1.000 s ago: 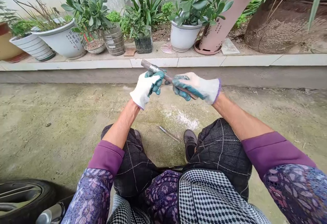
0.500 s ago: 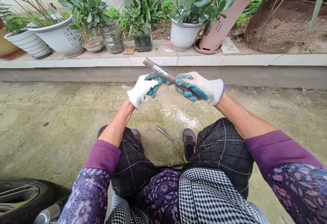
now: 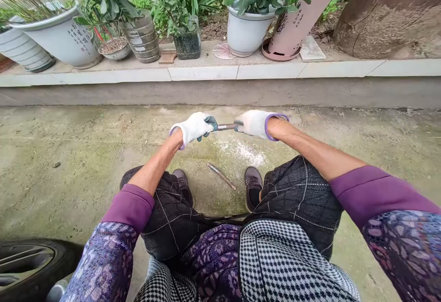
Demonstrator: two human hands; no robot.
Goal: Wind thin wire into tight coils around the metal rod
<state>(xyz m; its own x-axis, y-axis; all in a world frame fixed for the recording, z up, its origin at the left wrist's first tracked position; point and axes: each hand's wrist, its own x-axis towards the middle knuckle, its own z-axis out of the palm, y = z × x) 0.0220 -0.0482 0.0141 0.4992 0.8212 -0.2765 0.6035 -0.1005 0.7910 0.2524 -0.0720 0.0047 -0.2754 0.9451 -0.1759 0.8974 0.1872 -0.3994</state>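
"Count?"
"Two rods: a held rod (image 3: 227,127) between left hand (image 3: 196,126) and right hand (image 3: 254,124), a loose rod (image 3: 221,176) between two shoes (image 3: 253,182)."
"Axis?"
"Held one's near level, left to right."
"Pose?"
"Forearms (image 3: 158,166) stretched forward, backs up, fingers of both curled closed round opposite ends."

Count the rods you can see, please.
2. The held rod is between the left hand and right hand, which cover its ends; the loose rod lies on the ground between the shoes. Others could be hidden.
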